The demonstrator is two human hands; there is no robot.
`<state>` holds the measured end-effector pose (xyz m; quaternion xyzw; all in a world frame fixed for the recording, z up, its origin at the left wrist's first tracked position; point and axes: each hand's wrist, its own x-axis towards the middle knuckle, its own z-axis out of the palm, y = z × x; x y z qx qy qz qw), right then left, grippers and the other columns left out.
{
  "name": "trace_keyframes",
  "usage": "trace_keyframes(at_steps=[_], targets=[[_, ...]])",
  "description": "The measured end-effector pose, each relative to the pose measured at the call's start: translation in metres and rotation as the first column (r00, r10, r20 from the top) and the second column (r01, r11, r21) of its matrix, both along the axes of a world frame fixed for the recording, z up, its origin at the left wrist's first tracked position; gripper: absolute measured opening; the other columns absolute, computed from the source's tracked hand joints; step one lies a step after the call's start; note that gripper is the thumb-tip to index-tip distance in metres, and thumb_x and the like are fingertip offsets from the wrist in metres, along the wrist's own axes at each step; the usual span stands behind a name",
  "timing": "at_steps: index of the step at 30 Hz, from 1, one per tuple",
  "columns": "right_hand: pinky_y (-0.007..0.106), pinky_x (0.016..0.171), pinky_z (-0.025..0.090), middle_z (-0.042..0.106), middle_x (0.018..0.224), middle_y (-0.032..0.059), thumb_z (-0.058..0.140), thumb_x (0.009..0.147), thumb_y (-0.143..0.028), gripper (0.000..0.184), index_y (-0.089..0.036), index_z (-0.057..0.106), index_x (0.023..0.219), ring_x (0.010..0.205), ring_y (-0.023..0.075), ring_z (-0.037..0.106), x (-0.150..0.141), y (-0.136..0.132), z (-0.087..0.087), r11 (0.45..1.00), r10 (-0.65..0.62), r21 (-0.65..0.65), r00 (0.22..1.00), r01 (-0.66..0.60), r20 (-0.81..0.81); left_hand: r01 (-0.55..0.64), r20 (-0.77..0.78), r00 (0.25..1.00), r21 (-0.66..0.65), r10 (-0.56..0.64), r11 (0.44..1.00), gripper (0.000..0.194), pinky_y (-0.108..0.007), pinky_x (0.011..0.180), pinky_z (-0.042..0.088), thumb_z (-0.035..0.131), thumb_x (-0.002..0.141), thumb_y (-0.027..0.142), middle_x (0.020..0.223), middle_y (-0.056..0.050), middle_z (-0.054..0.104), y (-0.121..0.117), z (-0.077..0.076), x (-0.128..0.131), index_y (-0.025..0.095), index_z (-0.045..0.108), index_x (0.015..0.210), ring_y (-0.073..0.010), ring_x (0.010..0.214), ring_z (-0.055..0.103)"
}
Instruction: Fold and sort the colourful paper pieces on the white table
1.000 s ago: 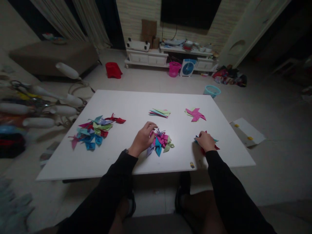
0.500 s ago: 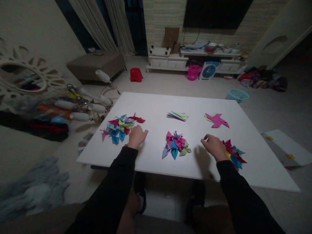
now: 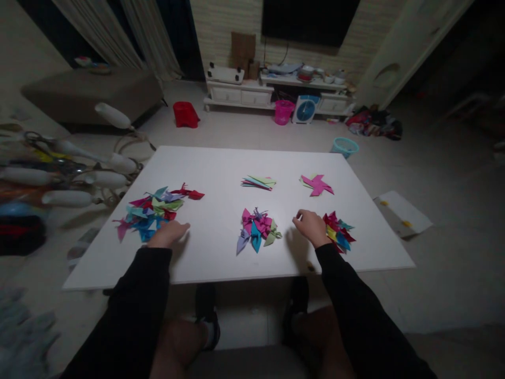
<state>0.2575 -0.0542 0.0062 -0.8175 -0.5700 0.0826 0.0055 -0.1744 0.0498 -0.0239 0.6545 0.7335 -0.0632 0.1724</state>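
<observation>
My left hand [image 3: 168, 234] lies on the white table [image 3: 221, 168] at the near edge of a large pile of coloured folded paper pieces [image 3: 153, 210]; its fingers look stretched flat and hold nothing that I can see. My right hand [image 3: 311, 226] rests with fingers curled between a middle pile of folded paper [image 3: 257, 229] and a smaller pile at the right [image 3: 338, 231], touching the right one. Whether it pinches anything is unclear.
Farther back on the table lie a flat stack of coloured sheets [image 3: 258, 182] and a pink pinwheel shape [image 3: 316, 185]. A lamp with white arms [image 3: 79, 173] stands left of the table. A white sheet [image 3: 402, 213] lies on the floor at right, a teal basket [image 3: 344, 146] behind.
My left hand left the middle pile and moved to the left pile. My right hand came off the right pile and now sits just left of it.
</observation>
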Motion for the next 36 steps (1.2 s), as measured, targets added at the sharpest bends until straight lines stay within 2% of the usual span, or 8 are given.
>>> trace_keyframes(at_steps=[5,8,11,15,20,26,30,36], targets=[[0.032,0.076,0.044,0.074,0.1,0.0122,0.053,0.09,-0.037,0.028,-0.022,0.072,0.102,0.094,0.0274,0.068,-0.009,-0.002,0.001,1.0,0.017,-0.008,1.0,-0.017,0.0,0.027,-0.07,0.997,0.126,-0.019,0.992,0.054,-0.045,0.093,0.05,0.046,0.085,0.05,0.108,-0.026,0.068,-0.006,0.015,0.026,0.004,0.071,0.098,-0.0378,0.109,0.063],[0.032,0.076,0.042,0.074,0.099,0.0099,0.053,0.09,-0.036,0.025,-0.023,0.071,0.101,0.092,0.0255,0.067,-0.014,-0.002,0.001,0.999,0.052,0.02,0.998,-0.051,-0.031,0.124,-0.034,0.992,0.233,-0.119,0.965,0.042,-0.042,0.089,0.051,0.046,0.087,0.04,0.105,-0.022,0.069,-0.014,0.026,0.059,0.008,0.071,0.094,-0.0333,0.101,0.065],[0.03,0.073,0.041,0.072,0.096,0.0066,0.054,0.09,-0.033,0.02,-0.024,0.07,0.097,0.087,0.0226,0.064,-0.02,-0.001,0.001,0.991,0.108,0.085,0.991,-0.101,-0.081,0.241,0.092,0.951,0.372,-0.294,0.896,0.026,-0.038,0.09,0.05,0.05,0.087,0.028,0.104,-0.013,0.069,-0.023,0.035,0.094,0.014,0.071,0.093,-0.027,0.098,0.065],[0.029,0.073,0.041,0.067,0.095,0.0057,0.053,0.092,-0.028,0.016,-0.021,0.068,0.094,0.087,0.0205,0.06,-0.026,0.003,-0.002,0.934,0.223,0.314,0.965,-0.17,-0.14,0.42,0.238,0.765,0.52,-0.598,0.744,0.019,-0.034,0.089,0.051,0.053,0.085,0.016,0.099,-0.008,0.068,-0.037,0.039,0.131,0.017,0.071,0.09,-0.022,0.093,0.065],[0.033,0.086,0.045,0.062,0.097,0.0075,0.054,0.093,-0.024,0.013,-0.02,0.066,0.095,0.097,0.0222,0.057,-0.032,0.005,0.0,0.757,0.447,0.606,0.869,-0.244,-0.209,0.603,0.261,0.505,0.576,-0.823,0.552,0.015,-0.032,0.084,0.051,0.058,0.086,0.011,0.096,-0.007,0.067,-0.054,0.035,0.16,0.019,0.07,0.088,-0.0203,0.093,0.063],[0.038,0.09,0.046,0.061,0.103,0.0084,0.061,0.092,-0.023,0.013,-0.021,0.068,0.103,0.101,0.0238,0.054,-0.042,0.001,0.005,0.638,0.658,0.655,0.727,-0.404,-0.193,0.656,0.218,0.433,0.589,-0.875,0.472,0.016,-0.031,0.08,0.05,0.061,0.085,0.006,0.095,-0.007,0.068,-0.064,0.036,0.169,0.018,0.071,0.088,-0.0199,0.09,0.062],[0.039,0.09,0.047,0.062,0.108,0.0087,0.064,0.09,-0.02,0.014,-0.022,0.069,0.104,0.104,0.0248,0.052,-0.046,-0.001,0.001,0.616,0.733,0.58,0.658,-0.533,-0.173,0.653,0.197,0.418,0.613,-0.887,0.444,0.016,-0.031,0.078,0.049,0.06,0.088,0.008,0.096,-0.007,0.068,-0.067,0.035,0.169,0.018,0.071,0.09,-0.0196,0.089,0.062],[0.037,0.088,0.047,0.063,0.107,0.0082,0.066,0.089,-0.015,0.013,-0.022,0.068,0.099,0.106,0.024,0.051,-0.048,0.001,-0.007,0.594,0.764,0.551,0.625,-0.586,-0.16,0.653,0.201,0.382,0.632,-0.902,0.417,0.016,-0.031,0.077,0.05,0.059,0.088,0.008,0.096,-0.007,0.068,-0.066,0.03,0.169,0.019,0.071,0.093,-0.0191,0.088,0.061]])
